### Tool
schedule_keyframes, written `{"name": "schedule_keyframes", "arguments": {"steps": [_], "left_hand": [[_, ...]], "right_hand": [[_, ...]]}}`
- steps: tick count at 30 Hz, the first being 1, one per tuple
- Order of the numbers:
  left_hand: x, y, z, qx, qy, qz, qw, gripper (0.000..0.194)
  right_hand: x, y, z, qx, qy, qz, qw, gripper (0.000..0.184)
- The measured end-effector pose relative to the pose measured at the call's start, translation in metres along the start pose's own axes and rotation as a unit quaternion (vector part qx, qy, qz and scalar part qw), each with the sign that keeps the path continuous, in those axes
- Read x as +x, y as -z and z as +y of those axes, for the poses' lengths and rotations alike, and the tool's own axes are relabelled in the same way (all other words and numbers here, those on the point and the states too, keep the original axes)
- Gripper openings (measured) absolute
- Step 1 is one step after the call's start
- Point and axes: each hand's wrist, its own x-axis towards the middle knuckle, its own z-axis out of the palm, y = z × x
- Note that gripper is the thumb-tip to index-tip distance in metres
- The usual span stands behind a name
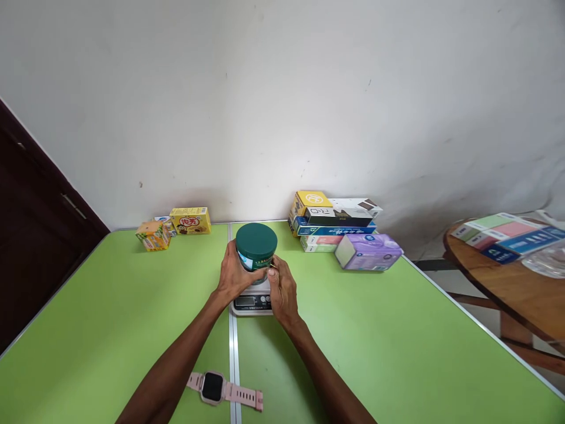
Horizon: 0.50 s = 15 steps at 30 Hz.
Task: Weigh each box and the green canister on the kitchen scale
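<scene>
A round jar with a dark green lid [256, 240] is held upright between my two hands at the middle of the table. My left hand [233, 272] wraps its left side, thumb across the front. On the right side, the fingers of my right hand [283, 288] close round the jar near its base. Directly under the jar is a white kitchen scale [251, 311] with a dark display and buttons at its front; I cannot tell whether the jar rests fully on it. Nearer to me, a smartwatch with a pink strap [212, 387] lies face up, partly behind my left forearm.
The green table [132, 300] meets a white wall. At the back left stand a yellow snack box [190, 221] and an orange carton [153, 237]. Stacked boxes [338, 221] and a purple tissue pack [368, 252] are at the back right. A wooden table [489, 277] bears more boxes.
</scene>
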Motion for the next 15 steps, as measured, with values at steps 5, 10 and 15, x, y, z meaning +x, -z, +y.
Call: {"name": "schedule_keyframes", "arguments": {"steps": [5, 10, 15], "left_hand": [[0.0, 0.021, -0.013, -0.05, 0.003, -0.061, 0.997, 0.107], [-0.007, 0.054, -0.074, -0.238, 0.07, -0.087, 0.965, 0.099], [-0.019, 0.061, -0.124, -0.344, 0.166, -0.012, 0.924, 0.087]], "right_hand": [[-0.001, 0.012, 0.022, 0.022, -0.084, 0.02, 0.996, 0.058], [-0.007, 0.019, 0.058, 0.026, -0.186, 0.071, 0.98, 0.074], [-0.01, 0.011, 0.074, 0.065, -0.208, 0.082, 0.972, 0.074]]}}
